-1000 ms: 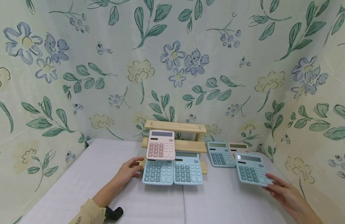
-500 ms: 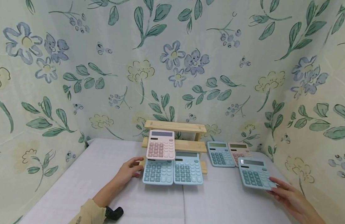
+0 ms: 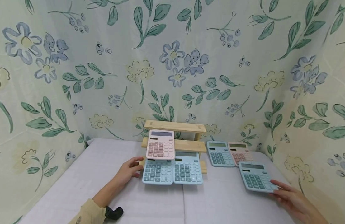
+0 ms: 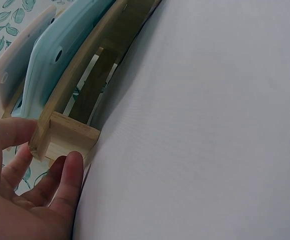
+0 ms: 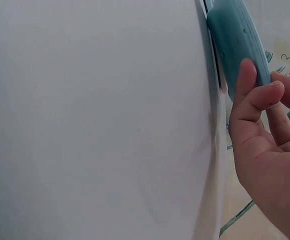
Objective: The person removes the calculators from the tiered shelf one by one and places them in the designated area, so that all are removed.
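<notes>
My right hand [image 3: 295,202] pinches the lower right corner of a light blue calculator [image 3: 257,177], thumb on its face and fingers behind, as the right wrist view shows. This calculator is tilted in front of a pink calculator [image 3: 241,151] and partly covers it. At the left end of a tiered wooden stand [image 4: 75,132], my left hand [image 4: 40,195] grips the end of the low rail between thumb and fingers. A pink calculator [image 3: 160,144] leans on the stand's upper tier. Below it are two light blue calculators, one on the left [image 3: 158,172] and one on the right [image 3: 187,168].
Another light blue calculator [image 3: 220,154] lies right of the stand, beside the pink one. White cloth [image 3: 150,205] covers the table, with a seam down its middle. A floral curtain [image 3: 172,93] closes off the back and sides.
My right hand has moved the blue calculator slightly down and to the right, uncovering more of the pink one behind it. My left hand and the stand have stayed still.
</notes>
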A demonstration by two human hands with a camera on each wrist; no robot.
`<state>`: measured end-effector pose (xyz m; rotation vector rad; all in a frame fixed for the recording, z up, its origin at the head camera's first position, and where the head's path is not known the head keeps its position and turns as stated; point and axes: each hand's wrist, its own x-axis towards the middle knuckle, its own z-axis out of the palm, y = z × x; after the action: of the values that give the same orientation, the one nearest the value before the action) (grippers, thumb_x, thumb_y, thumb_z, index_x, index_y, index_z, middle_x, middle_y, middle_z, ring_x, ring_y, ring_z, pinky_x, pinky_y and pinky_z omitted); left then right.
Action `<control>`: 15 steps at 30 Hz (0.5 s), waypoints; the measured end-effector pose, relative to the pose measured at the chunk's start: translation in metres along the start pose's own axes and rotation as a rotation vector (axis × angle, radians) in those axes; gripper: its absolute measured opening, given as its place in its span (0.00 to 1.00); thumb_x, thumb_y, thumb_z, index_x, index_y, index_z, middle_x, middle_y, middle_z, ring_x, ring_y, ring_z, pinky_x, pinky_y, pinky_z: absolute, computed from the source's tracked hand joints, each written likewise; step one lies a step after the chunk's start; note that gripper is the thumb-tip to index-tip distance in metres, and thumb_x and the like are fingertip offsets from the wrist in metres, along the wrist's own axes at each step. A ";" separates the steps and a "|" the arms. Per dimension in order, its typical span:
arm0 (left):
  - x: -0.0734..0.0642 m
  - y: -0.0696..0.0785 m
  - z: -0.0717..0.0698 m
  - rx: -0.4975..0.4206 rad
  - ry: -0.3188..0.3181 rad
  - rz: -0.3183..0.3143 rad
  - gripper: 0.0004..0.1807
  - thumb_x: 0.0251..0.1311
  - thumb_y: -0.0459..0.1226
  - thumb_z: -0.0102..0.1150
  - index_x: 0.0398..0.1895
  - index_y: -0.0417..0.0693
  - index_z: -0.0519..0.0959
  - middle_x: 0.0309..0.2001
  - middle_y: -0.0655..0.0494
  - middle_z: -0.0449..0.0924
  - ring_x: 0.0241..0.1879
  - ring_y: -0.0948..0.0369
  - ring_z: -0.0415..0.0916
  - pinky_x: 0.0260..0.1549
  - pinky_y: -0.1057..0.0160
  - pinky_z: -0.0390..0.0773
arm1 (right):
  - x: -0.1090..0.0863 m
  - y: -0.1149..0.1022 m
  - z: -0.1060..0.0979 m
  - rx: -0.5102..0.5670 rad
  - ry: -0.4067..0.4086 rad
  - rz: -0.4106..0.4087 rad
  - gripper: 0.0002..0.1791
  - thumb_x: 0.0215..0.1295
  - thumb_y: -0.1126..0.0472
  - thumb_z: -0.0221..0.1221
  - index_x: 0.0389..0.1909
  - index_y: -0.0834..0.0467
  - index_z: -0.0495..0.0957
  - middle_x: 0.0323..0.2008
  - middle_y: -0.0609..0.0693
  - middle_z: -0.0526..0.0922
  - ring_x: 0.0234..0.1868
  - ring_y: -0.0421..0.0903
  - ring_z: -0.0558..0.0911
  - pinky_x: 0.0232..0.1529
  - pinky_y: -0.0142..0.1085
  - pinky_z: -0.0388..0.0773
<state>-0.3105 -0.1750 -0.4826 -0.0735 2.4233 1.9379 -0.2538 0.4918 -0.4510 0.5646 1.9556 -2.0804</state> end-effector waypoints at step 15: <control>0.001 -0.001 -0.001 -0.006 -0.006 -0.006 0.25 0.66 0.40 0.60 0.66 0.50 0.74 0.56 0.44 0.76 0.45 0.55 0.79 0.41 0.59 0.84 | 0.011 0.001 -0.005 0.004 -0.027 0.009 0.19 0.60 0.71 0.65 0.32 0.39 0.85 0.39 0.47 0.86 0.43 0.48 0.86 0.46 0.40 0.82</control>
<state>-0.3110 -0.1759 -0.4832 -0.0741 2.4109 1.9397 -0.2623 0.4980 -0.4570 0.5424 1.9312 -2.0766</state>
